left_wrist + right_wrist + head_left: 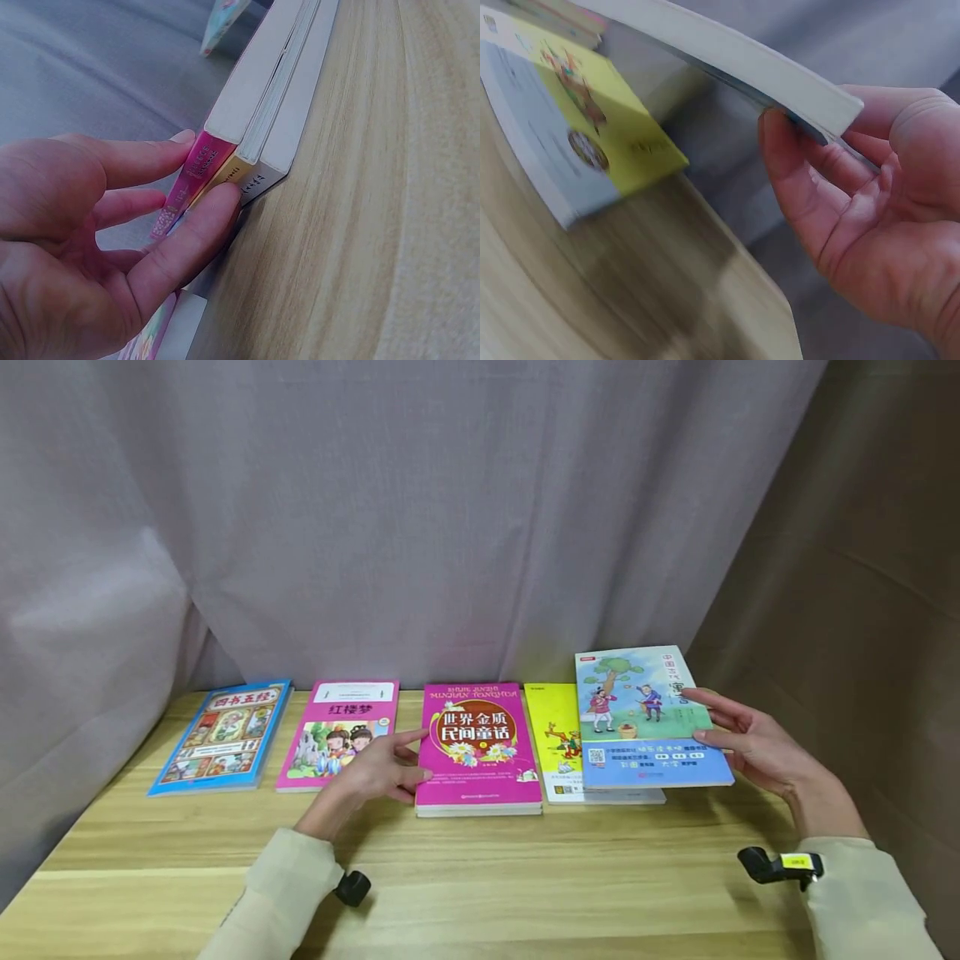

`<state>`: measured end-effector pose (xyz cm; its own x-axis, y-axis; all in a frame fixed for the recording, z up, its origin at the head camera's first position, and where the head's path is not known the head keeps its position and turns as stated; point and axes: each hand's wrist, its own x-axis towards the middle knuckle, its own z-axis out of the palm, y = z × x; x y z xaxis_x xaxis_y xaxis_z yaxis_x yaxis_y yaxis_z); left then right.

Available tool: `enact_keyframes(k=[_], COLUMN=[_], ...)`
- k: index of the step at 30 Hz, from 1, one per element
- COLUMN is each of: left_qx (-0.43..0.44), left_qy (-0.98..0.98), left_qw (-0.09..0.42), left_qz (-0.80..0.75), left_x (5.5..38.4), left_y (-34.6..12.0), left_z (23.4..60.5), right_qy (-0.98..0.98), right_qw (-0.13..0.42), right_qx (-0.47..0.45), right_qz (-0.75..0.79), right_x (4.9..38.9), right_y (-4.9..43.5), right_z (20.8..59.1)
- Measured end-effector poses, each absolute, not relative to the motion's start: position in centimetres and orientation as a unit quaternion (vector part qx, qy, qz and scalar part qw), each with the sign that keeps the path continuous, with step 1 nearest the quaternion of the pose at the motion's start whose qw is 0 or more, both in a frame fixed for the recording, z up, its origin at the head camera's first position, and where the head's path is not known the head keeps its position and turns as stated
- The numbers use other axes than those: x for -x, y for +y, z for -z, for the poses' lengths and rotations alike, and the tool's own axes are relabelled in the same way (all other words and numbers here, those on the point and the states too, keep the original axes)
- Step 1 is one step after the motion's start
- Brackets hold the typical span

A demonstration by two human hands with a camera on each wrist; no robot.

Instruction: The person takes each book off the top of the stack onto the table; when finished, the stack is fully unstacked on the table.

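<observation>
Pinching with the right hand (750,743), between thumb and fingers, the right edge of a pale-green and light-blue paper-covered book with a painted tree (652,722). Held clear of the light wood-grain table (525,893), above a yellow-and-white illustrated paperback (553,727) and hiding much of it from the head camera. Printed down the upper right of the lifted cover: 中国古代寓, plus one more character partly behind a fingertip. On its blue band, 彩图 and 大字 among smaller unclear lines, beside a square QR code; in the upper left corner, a red tag too small to read.

Touching with the left hand (378,768), fingers apart and set against the spine side, a three-book stack (480,811) topped by a glossy magenta paperback (480,781). Lettered across that cover: SHIJIE JINZHI MINJIAN TONGHUA, then 世界金质民间童话 on a round dark-red panel. Beneath it, in the left wrist view, a thin ochre-spined book (231,170) and a white-spined book (262,180), both with dark spine lettering too blurred to read.

Left of the stack, partly behind the left hand, a pink-bordered paperback with two cartoon figures (337,737), titled 红楼梦 below a white panel of tiny print. Farther left, a bright-blue paperback with framed pictures (221,735), titled 四书五经. Hung behind the table, a grey fabric curtain (360,527). At the cuff of the right beige sleeve (858,893), a black plastic device (768,867) bearing an unreadable yellow label.
</observation>
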<state>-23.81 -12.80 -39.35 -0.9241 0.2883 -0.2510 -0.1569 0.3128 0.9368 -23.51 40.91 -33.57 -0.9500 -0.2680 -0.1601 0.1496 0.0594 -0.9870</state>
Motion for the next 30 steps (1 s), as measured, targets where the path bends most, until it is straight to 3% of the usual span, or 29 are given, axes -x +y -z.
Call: enact_keyframes(k=[30], left_qx=[-0.04], left_qy=[0.785], left_qw=[0.19], left_qz=[-0.588], left_x=[23.9], left_y=[-12.9], left_z=[39.6], right_qy=[0.767], right_qw=[0.204], right_qx=[-0.019], right_qz=[0.608], right_x=[24.6], right_y=[50.3], right_z=[34.0])
